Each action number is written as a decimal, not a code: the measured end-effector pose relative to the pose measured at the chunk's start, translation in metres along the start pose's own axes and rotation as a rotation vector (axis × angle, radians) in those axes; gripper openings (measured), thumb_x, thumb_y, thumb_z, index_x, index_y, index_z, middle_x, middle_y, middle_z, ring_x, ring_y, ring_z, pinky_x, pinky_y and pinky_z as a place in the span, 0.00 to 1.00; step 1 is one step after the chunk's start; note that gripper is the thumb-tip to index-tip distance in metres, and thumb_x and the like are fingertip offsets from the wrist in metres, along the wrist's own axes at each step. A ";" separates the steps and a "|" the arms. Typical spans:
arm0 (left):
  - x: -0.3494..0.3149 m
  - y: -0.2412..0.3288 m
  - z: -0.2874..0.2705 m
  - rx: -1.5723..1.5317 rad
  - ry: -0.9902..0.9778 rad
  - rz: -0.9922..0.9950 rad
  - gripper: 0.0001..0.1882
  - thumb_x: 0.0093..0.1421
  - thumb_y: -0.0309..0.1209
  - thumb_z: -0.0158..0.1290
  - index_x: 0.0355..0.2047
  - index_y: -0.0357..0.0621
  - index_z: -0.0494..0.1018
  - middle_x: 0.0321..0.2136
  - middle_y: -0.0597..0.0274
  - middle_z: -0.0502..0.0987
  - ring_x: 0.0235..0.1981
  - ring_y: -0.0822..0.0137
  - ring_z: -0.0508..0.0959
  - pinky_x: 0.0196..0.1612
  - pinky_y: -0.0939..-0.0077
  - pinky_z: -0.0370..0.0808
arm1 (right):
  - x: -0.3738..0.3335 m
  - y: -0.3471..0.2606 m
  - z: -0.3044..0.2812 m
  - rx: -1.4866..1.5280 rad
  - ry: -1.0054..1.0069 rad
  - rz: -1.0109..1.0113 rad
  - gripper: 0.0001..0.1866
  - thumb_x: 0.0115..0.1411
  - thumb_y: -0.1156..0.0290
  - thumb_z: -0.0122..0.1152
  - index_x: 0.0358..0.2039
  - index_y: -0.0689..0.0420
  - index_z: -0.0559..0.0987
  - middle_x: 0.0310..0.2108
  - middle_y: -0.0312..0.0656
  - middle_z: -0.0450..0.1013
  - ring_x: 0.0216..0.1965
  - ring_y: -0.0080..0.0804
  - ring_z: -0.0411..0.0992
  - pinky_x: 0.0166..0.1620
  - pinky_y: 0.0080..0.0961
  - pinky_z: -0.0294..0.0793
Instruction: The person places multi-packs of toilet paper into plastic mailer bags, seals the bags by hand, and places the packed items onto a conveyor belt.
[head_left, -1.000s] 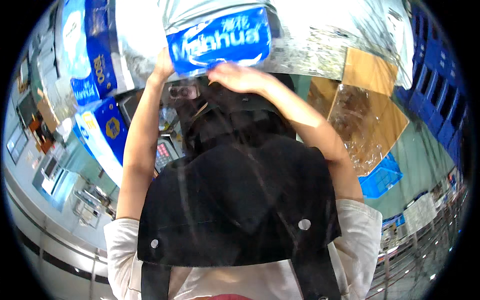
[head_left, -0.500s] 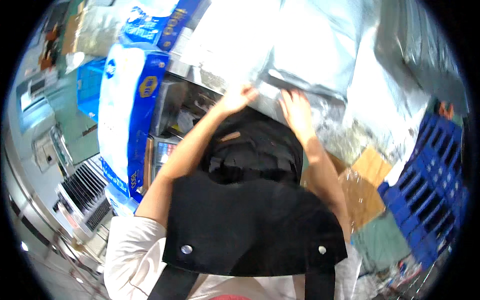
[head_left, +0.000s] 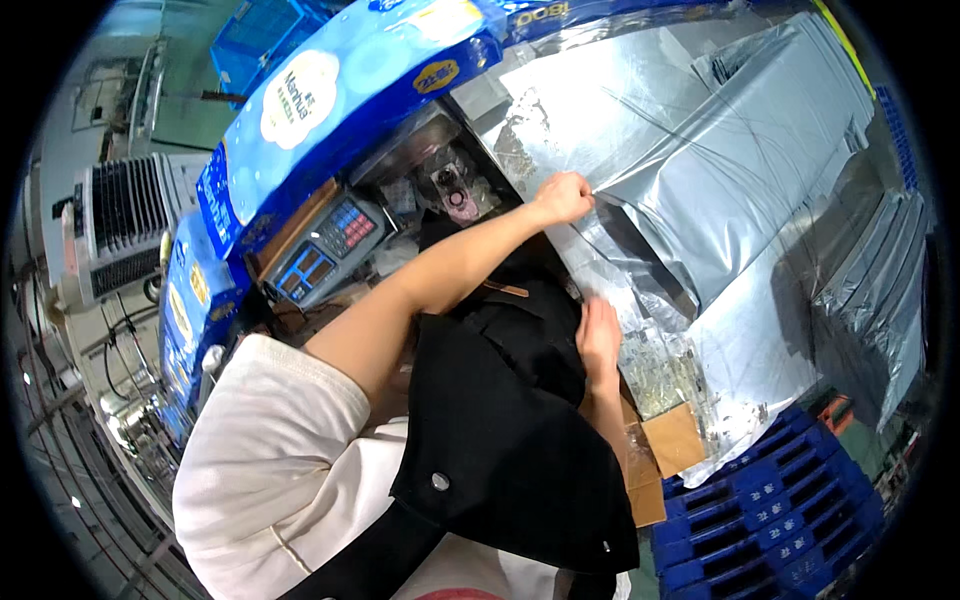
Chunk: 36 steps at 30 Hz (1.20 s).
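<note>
On the worktable [head_left: 640, 110] lies a stack of silver-grey plastic bags [head_left: 740, 180], the near ends of the upper ones lifted open. My left hand [head_left: 566, 198] is closed at the near left corner of the top bag, pinching its edge. Lower down, beside the table's near edge, my right hand [head_left: 600, 338] has its fingers stretched out and close together. It seems to hold nothing; whether its fingertips touch the crumpled plastic in front of them I cannot tell. My black apron [head_left: 500, 420] hangs below and between both arms.
Long blue packages [head_left: 330, 100] line the left side, beside a grey scale with keys [head_left: 325, 245]. More grey bags [head_left: 880, 300] hang at the right edge. Blue pallets [head_left: 770, 500] and a cardboard piece [head_left: 672, 440] are lower right; a blue crate [head_left: 262, 45] is upper left.
My view has turned, so the table appears slanted. My left hand has closed on the bag's corner, while my right hand has drawn apart from it, toward the table's near edge.
</note>
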<state>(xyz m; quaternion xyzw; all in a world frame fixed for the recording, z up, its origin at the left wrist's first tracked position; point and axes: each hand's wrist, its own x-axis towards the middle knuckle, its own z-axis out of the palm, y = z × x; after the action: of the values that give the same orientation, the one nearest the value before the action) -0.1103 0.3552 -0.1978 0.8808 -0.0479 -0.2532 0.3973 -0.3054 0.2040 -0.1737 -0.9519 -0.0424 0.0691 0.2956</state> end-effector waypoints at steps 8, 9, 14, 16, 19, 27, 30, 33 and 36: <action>-0.011 -0.026 -0.045 0.103 -0.064 0.091 0.17 0.50 0.42 0.51 0.31 0.40 0.74 0.27 0.56 0.75 0.30 0.61 0.75 0.35 0.69 0.71 | -0.254 0.116 -0.040 0.014 -0.261 0.801 0.15 0.54 0.72 0.47 0.42 0.63 0.70 0.41 0.53 0.67 0.43 0.47 0.65 0.45 0.36 0.65; -0.009 -0.026 -0.041 0.346 0.096 0.256 0.20 0.51 0.42 0.50 0.38 0.40 0.72 0.33 0.55 0.75 0.35 0.59 0.74 0.38 0.67 0.71 | -0.238 0.133 -0.040 0.030 -0.170 0.767 0.16 0.54 0.72 0.48 0.43 0.63 0.69 0.42 0.54 0.66 0.44 0.47 0.65 0.46 0.36 0.65; 0.012 0.033 -0.051 0.878 0.193 1.314 0.26 0.53 0.28 0.43 0.55 0.49 0.54 0.54 0.54 0.57 0.56 0.57 0.57 0.59 0.65 0.53 | -0.034 0.106 -0.105 -0.533 0.033 -0.040 0.25 0.51 0.75 0.46 0.52 0.59 0.62 0.53 0.51 0.57 0.55 0.45 0.55 0.56 0.43 0.50; 0.034 0.023 -0.035 0.991 0.146 1.736 0.25 0.51 0.27 0.44 0.52 0.46 0.60 0.55 0.57 0.58 0.59 0.60 0.54 0.61 0.62 0.48 | 0.017 0.085 -0.129 -0.782 -0.075 -0.354 0.27 0.50 0.76 0.44 0.54 0.55 0.61 0.58 0.46 0.52 0.60 0.42 0.48 0.59 0.50 0.39; 0.033 0.050 -0.026 1.226 -0.061 1.750 0.17 0.50 0.27 0.45 0.41 0.38 0.68 0.49 0.55 0.65 0.57 0.60 0.57 0.61 0.62 0.50 | 0.004 0.133 -0.128 -0.654 -0.084 -0.471 0.12 0.49 0.76 0.46 0.36 0.59 0.71 0.49 0.40 0.64 0.58 0.42 0.52 0.57 0.61 0.35; 0.049 0.051 -0.071 0.696 -0.527 0.804 0.20 0.43 0.26 0.53 0.41 0.41 0.68 0.32 0.53 0.72 0.40 0.55 0.71 0.52 0.61 0.63 | 0.022 0.135 -0.167 -0.160 0.027 -0.021 0.11 0.42 0.78 0.55 0.29 0.54 0.76 0.29 0.35 0.73 0.51 0.40 0.62 0.58 0.47 0.40; 0.094 0.089 -0.087 0.423 -0.533 0.622 0.09 0.39 0.22 0.51 0.25 0.39 0.70 0.21 0.53 0.71 0.29 0.56 0.72 0.34 0.63 0.67 | 0.068 0.159 -0.199 -0.126 0.074 0.116 0.05 0.40 0.74 0.61 0.21 0.55 0.76 0.30 0.46 0.70 0.44 0.41 0.65 0.51 0.37 0.56; 0.148 0.108 -0.060 0.313 -0.603 0.522 0.06 0.36 0.25 0.50 0.17 0.36 0.67 0.16 0.50 0.70 0.22 0.52 0.73 0.27 0.64 0.68 | 0.125 0.180 -0.187 0.216 -0.020 0.421 0.07 0.39 0.75 0.59 0.23 0.58 0.76 0.28 0.41 0.72 0.42 0.35 0.67 0.44 0.32 0.63; 0.183 0.140 0.008 0.198 -0.323 0.315 0.11 0.39 0.23 0.47 0.26 0.36 0.70 0.23 0.47 0.73 0.28 0.53 0.73 0.32 0.66 0.69 | 0.130 0.231 -0.147 0.727 0.271 0.799 0.14 0.53 0.72 0.47 0.37 0.69 0.70 0.36 0.50 0.72 0.42 0.37 0.67 0.44 0.29 0.65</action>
<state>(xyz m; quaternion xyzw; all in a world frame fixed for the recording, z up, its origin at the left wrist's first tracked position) 0.0609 0.2020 -0.1755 0.8452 -0.2720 -0.3197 0.3308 -0.1451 -0.0517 -0.1983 -0.7309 0.3869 0.0630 0.5586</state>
